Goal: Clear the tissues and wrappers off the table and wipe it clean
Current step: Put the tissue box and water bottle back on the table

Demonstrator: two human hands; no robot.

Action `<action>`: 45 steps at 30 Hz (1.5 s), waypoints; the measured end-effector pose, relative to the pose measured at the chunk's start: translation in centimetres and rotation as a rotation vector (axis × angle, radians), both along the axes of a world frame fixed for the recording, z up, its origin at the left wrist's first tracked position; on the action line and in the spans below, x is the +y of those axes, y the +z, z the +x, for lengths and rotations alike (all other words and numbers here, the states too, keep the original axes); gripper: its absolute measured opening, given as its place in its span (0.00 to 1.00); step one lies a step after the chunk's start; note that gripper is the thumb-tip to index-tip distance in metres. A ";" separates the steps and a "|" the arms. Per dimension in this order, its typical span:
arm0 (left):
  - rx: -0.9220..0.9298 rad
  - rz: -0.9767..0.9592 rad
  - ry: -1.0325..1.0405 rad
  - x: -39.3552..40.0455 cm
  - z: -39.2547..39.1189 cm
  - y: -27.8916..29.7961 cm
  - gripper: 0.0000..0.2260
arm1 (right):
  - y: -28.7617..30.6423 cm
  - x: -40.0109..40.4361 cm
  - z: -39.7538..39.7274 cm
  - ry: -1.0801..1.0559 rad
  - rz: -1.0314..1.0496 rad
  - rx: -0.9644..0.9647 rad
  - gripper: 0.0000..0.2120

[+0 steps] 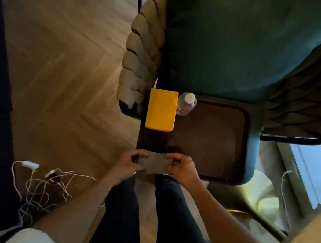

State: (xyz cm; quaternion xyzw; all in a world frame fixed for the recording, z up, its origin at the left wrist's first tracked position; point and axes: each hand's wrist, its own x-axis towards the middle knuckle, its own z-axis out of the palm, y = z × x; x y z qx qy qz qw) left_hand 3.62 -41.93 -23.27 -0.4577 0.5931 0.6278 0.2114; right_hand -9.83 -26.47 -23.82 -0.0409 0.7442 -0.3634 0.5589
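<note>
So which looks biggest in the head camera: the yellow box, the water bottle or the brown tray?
1. brown tray
2. yellow box
3. water bottle

Dark brown desk (213, 142) bearing a yellow box (161, 109) and, just beside it, a capped clear bottle (186, 104); at its near edge, left hand (129, 162) and right hand (183, 168) pinching a grey cloth (155, 163) between them.

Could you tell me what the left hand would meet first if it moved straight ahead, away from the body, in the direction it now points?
Probably the yellow box. The left hand, pinching a grey cloth together with the right hand, sits at the near edge of the dark tray, and the box lies directly beyond it, though height is hard to judge.
</note>
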 end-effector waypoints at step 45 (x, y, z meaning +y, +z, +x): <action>0.117 0.063 0.426 -4.4 -8.4 -4.0 0.19 | -2.2 -8.2 -4.1 -0.407 -0.174 -0.059 0.22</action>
